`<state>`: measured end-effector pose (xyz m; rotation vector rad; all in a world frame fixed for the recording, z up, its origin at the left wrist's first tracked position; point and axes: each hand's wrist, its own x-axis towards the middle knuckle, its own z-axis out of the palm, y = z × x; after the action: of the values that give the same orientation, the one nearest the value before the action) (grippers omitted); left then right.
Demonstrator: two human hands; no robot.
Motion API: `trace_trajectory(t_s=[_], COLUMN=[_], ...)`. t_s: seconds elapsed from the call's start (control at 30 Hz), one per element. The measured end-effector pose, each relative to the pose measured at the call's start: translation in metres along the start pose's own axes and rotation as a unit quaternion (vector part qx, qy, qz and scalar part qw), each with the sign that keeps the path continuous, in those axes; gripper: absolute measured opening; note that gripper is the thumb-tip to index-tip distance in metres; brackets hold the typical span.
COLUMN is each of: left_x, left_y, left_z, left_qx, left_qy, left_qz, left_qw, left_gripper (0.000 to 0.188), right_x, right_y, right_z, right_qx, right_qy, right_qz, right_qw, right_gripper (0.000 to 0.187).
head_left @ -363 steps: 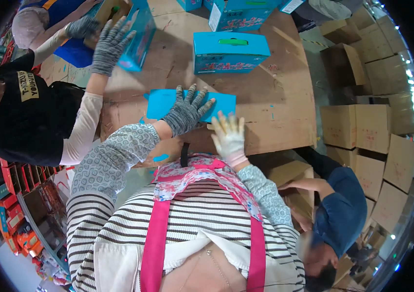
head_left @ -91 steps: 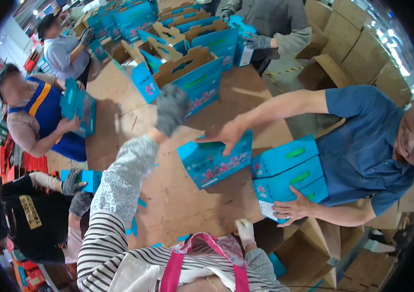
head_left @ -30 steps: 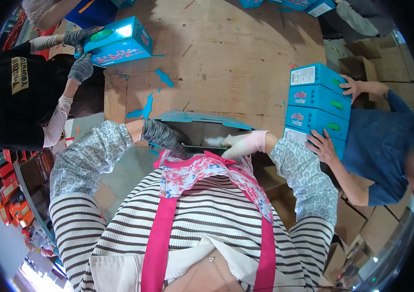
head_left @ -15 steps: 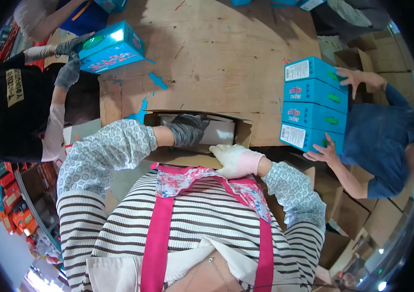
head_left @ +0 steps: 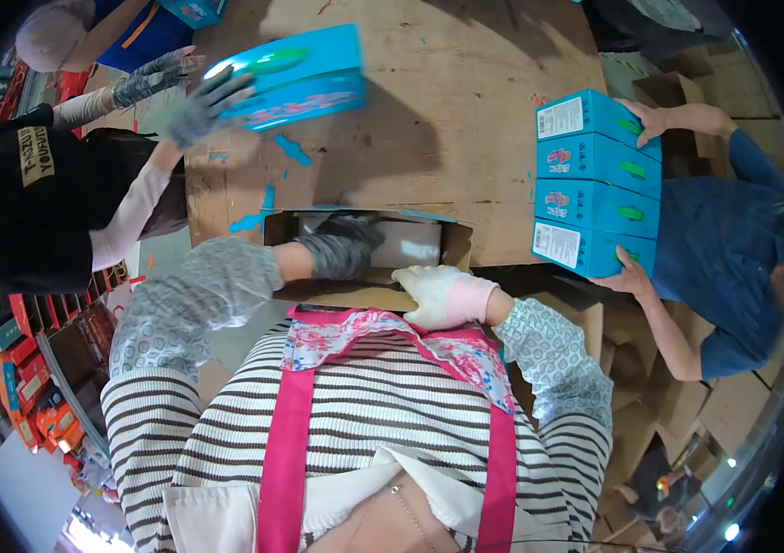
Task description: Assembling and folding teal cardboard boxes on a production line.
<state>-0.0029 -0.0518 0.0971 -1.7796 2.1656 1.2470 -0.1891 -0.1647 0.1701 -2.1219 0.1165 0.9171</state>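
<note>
An open cardboard carton stands at the table's near edge, in front of me. My left hand, in a dark grey glove, reaches down into it. Motion smears its fingers, so their grip cannot be made out. Beside that hand, a pale flat surface shows inside the carton. My right hand, in a white glove with a pink cuff, grips the carton's near side toward its right corner.
Across the wooden table, a co-worker at left moves a blue box with a green handle. Another at right holds a row of several blue boxes. Blue scraps lie left of centre. Cardboard boxes stand at lower right.
The left co-worker's blue box has moved right, over the table. The right co-worker's hands have shifted on the row of boxes. My left hand has moved slightly left within the carton.
</note>
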Motion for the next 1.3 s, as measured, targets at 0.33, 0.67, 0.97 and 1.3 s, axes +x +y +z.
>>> trace_trajectory(t_s=[0.33,0.67,0.97,1.3], left_x=[-0.094,-0.096,-0.168,-0.104], left_y=[0.018,0.038,0.020,-0.017], left_z=[-0.030,-0.010,0.006,0.032], left_qx=[0.089,0.015,-0.195,-0.490], left_qy=[0.276,0.189,0.379,0.413], left_qz=[-0.029,-0.080,-0.195,-0.142], left_qw=[0.957,0.979,0.883,0.754], left_gripper=[0.051,0.040,0.039,0.029], right_x=[0.006,0.004,-0.065,0.045], right_y=[-0.022,-0.012,0.092,0.108], right_z=[-0.029,-0.011,-0.004,0.066], right_qx=[-0.169,-0.058,0.419,0.673], right_qy=[0.296,0.163,0.290,0.286], right_qz=[0.077,-0.006,0.243,0.015], right_qw=[0.937,0.985,0.825,0.682], right_gripper=[0.039,0.045,0.032,0.041])
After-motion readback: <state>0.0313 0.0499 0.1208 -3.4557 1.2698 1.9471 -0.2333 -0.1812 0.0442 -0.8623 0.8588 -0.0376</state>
